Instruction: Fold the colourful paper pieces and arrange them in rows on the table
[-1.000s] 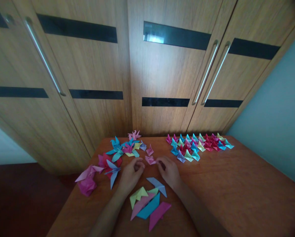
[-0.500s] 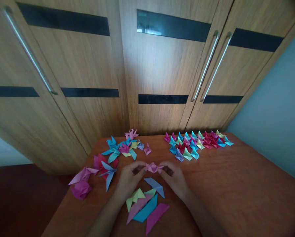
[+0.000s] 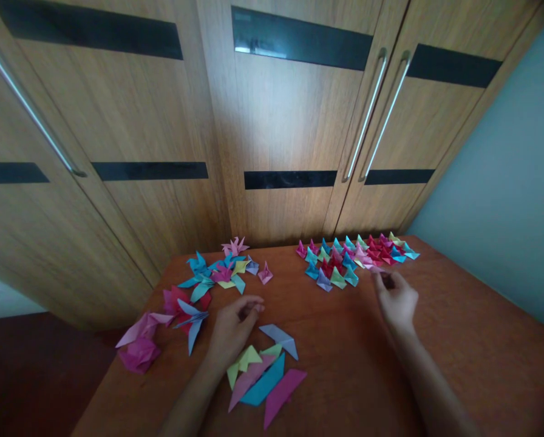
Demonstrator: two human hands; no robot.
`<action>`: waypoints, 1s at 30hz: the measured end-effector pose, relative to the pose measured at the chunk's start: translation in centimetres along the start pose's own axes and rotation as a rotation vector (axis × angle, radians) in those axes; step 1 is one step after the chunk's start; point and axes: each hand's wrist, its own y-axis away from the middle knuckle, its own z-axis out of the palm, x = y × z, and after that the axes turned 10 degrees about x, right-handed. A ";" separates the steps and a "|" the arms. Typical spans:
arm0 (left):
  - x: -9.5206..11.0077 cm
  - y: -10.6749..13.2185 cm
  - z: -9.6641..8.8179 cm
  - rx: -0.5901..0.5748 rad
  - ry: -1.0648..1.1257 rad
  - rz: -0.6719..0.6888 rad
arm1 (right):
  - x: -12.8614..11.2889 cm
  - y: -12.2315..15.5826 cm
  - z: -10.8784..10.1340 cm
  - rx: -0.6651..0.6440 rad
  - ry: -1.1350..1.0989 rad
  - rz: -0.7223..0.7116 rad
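Out at the right, my right hand [image 3: 396,298] pinches a pink folded paper piece [image 3: 367,263] by its near corner. This piece is at the near edge of the rows of small pointed paper pieces [image 3: 338,278]; whether it touches them I cannot tell. My left hand [image 3: 236,321] hovers over the middle of the table, thumb and fingertips together with nothing visible in them. Closest to it are a pale blue folded strip [image 3: 281,340] and a yellow folded piece [image 3: 248,359]. Overlapping strips in pink, turquoise [image 3: 265,383] and magenta [image 3: 283,396] lie nearer to me.
Blue paper flowers [image 3: 199,274] and a pink one [image 3: 235,246] lie at the back left. Magenta paper shapes [image 3: 139,353] sit by the left table edge. A single pink pointed piece [image 3: 265,274] stands mid-table. Behind the wooden table [image 3: 345,364] rise cupboard doors [image 3: 281,121].
My right hand has carried the pink folded piece away from my left hand, right and forward to the rows. My left hand has let go of it. The view has shifted slightly right.
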 end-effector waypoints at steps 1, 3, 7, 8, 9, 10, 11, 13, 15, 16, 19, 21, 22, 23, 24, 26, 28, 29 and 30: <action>0.0 0.0 0.0 -0.001 -0.009 0.003 | 1.2 -0.6 -0.2 -0.019 0.082 -0.031; 0.1 0.0 0.0 0.001 -0.020 0.005 | 2.9 -1.2 -0.4 -0.095 0.241 -0.074; 0.0 0.0 0.0 -0.005 -0.015 0.012 | 4.4 -1.1 -0.2 -0.291 0.459 -0.062; 0.0 0.0 -0.1 -0.009 -0.014 0.013 | 4.5 -1.1 -0.1 -0.333 0.491 -0.050; -0.1 0.0 -0.1 -0.011 -0.017 0.013 | 4.4 -1.0 0.0 -0.367 0.515 -0.039; -0.2 0.0 -0.1 -0.011 -0.022 0.011 | 4.3 -0.9 0.1 -0.395 0.533 -0.030; -0.2 -0.1 -0.1 -0.008 -0.030 0.009 | 4.1 -0.9 0.2 -0.417 0.545 -0.024; -0.4 -0.1 0.0 0.000 -0.046 0.012 | 3.8 -0.9 0.3 -0.447 0.566 -0.009; -0.6 -0.1 0.0 -0.003 -0.061 0.026 | 3.4 -0.9 0.4 -0.473 0.601 0.007; -0.7 -0.1 0.0 -0.009 -0.067 0.035 | 3.2 -0.9 0.4 -0.482 0.623 0.010; -0.9 -0.1 0.1 -0.022 -0.081 0.047 | 2.8 -0.8 0.6 -0.492 0.667 -0.009; -0.9 -0.1 0.1 -0.022 -0.084 0.046 | 2.5 -0.8 0.7 -0.491 0.670 -0.027; -0.9 -0.1 0.1 -0.019 -0.086 0.043 | 2.4 -0.7 0.7 -0.491 0.668 -0.034; -0.9 -0.1 0.1 -0.018 -0.086 0.040 | 2.4 -0.7 0.8 -0.492 0.666 -0.039; -0.8 -0.1 0.1 -0.018 -0.086 0.036 | 2.3 -0.7 0.9 -0.492 0.664 -0.042; -0.8 -0.1 0.1 -0.021 -0.081 0.031 | 2.3 -0.8 1.0 -0.493 0.661 -0.050; -0.9 -0.1 0.1 -0.026 -0.072 0.031 | 2.3 -0.9 1.1 -0.491 0.655 -0.052; -0.9 -0.1 0.1 -0.028 -0.070 0.033 | 2.3 -0.9 1.2 -0.491 0.651 -0.050; -1.0 -0.1 0.1 -0.030 -0.072 0.035 | 2.4 -0.9 1.2 -0.490 0.648 -0.046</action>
